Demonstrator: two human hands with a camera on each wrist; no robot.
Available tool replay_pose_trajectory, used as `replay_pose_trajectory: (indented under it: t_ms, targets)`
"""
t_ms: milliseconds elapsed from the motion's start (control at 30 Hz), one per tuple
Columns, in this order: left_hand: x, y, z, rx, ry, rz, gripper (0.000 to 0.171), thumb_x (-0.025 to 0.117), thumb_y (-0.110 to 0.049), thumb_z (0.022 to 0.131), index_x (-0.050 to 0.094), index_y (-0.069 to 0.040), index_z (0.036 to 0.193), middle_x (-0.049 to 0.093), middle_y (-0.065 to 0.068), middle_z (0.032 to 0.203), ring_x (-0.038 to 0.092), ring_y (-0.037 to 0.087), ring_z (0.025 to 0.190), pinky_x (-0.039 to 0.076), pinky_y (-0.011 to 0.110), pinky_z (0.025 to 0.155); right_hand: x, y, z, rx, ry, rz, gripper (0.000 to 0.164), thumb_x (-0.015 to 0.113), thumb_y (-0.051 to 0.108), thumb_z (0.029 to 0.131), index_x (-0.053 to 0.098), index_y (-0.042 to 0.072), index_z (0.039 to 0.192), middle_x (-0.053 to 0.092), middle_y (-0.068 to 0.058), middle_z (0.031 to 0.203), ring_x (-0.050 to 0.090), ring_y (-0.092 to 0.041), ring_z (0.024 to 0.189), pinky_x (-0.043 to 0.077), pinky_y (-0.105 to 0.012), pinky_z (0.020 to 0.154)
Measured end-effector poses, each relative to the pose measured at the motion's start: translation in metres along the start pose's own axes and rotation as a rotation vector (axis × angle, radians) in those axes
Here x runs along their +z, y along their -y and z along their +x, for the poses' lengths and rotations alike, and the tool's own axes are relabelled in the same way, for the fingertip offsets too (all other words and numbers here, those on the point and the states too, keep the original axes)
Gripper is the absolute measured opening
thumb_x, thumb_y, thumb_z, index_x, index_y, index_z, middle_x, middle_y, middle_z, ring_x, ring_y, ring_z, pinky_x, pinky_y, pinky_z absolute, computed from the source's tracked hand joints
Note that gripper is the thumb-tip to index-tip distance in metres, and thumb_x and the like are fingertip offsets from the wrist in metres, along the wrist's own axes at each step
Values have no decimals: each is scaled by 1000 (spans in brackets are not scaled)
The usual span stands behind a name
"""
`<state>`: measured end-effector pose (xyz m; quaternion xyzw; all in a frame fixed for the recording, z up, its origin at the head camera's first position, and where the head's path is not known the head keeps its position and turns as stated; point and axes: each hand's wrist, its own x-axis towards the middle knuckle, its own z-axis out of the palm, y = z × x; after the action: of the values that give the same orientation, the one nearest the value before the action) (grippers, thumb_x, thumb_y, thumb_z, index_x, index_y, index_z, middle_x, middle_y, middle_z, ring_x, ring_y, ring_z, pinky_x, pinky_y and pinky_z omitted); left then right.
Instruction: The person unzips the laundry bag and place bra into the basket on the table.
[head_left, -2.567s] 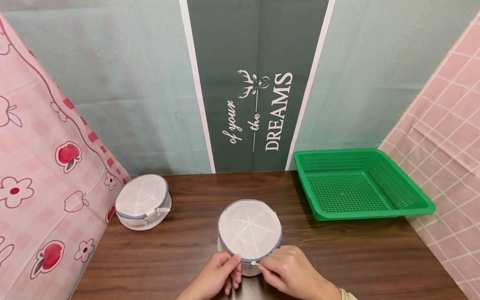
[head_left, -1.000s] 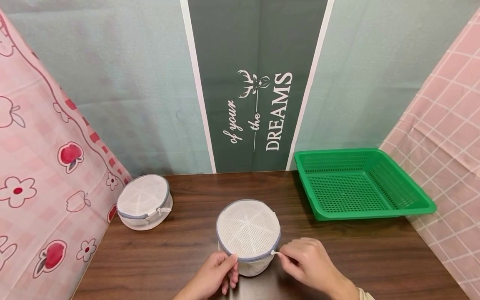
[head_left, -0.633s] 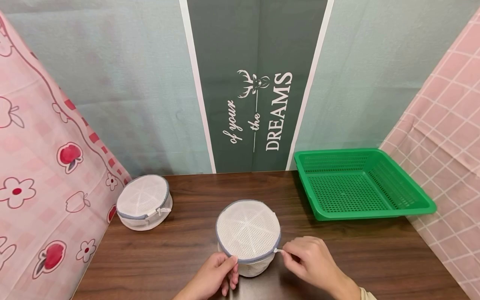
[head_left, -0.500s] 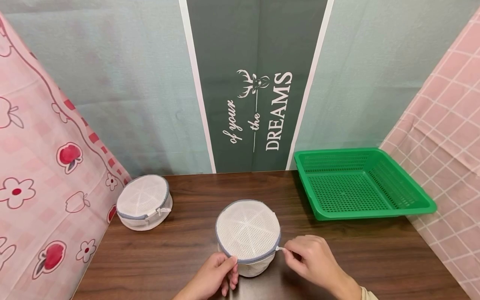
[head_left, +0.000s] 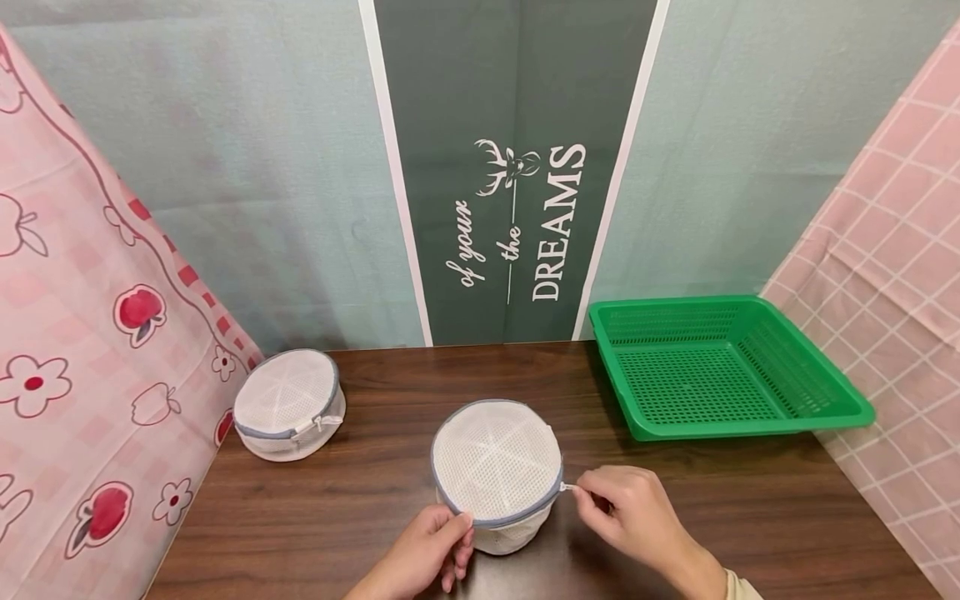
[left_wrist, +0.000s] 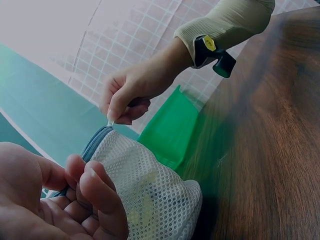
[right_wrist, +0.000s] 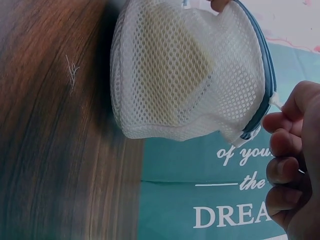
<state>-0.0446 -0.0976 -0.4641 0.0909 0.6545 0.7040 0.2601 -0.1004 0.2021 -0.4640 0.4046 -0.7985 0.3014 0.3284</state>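
Observation:
A round white mesh laundry bag (head_left: 497, 458) with a grey-blue zipper round its top stands on the brown table in front of me. My left hand (head_left: 431, 542) pinches its near-left rim between thumb and curled fingers. On the bag's right side, my right hand (head_left: 630, 512) pinches the small white zipper pull (head_left: 567, 487) between thumb and forefinger. Through the mesh (right_wrist: 235, 75) in the right wrist view shows something pale yellow (right_wrist: 170, 65) inside. The left wrist view has the bag's side wall (left_wrist: 150, 190) slightly creased below the zipper.
Another round mesh laundry bag (head_left: 285, 392), zipped, sits at the back left by the pink apple-print cloth (head_left: 82, 333). A green perforated basket (head_left: 750, 430) lies at the back right, near the pink checked cloth (head_left: 900, 333). A loose thread (right_wrist: 71, 72) lies on the table.
My right hand has drawn the zipper pull along the rim from the front, rightward and then away from me. My left hand has stayed at the near-left rim; the bag has barely shifted.

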Motion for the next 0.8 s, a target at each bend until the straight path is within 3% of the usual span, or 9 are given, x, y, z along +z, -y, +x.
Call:
replay_pose_trajectory:
  t_ms: [800]
  targets:
    - [-5, 0, -3, -41, 30, 27, 43, 44, -12, 103, 38, 25, 82, 44, -2, 59, 42, 6, 48, 41, 17, 43, -1, -11, -1, 35, -20, -32, 23, 58, 14, 86, 50, 26, 68, 37, 19, 64, 31, 8, 59, 26, -7, 53]
